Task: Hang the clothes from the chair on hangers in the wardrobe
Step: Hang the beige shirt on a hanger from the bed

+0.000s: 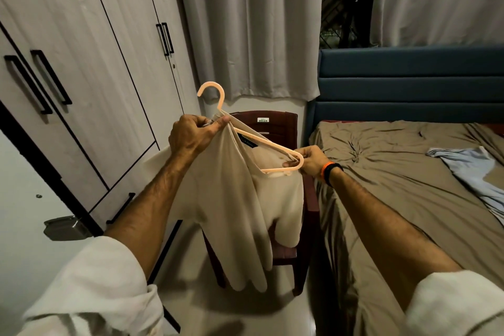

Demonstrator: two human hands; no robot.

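The left hand [191, 135], at centre frame, has its fingers [222, 120] curled and its thumb pressed down, pinching a gathered fold of the cream garment [231, 199] against the neck of the peach hanger [268, 144], just under the hook. Right of centre, the right hand [311, 159] pinches the hanger's far shoulder corner between thumb and fingertips, where the cloth's edge meets the plastic. The garment hangs from these two holds in front of the dark red chair [283, 124], one side draped over the hanger and the rest falling in long soft folds toward the lower centre of the frame, clear of the floor. It looks light, limp and a little slippery, so it will likely slide off a sloping hanger arm unless the neckline is spread over both shoulders; the collar and shoulder seams are the sensible places to hold. The hanger seems thin, stiff plastic, light enough to carry by its hook. The cloth is plain cream, with a small dark label near the collar. The wardrobe [90, 68], doors closed, fills the upper left of the frame; a bed [395, 172] with a pale blue cloth [469, 169] on it lies at the right.
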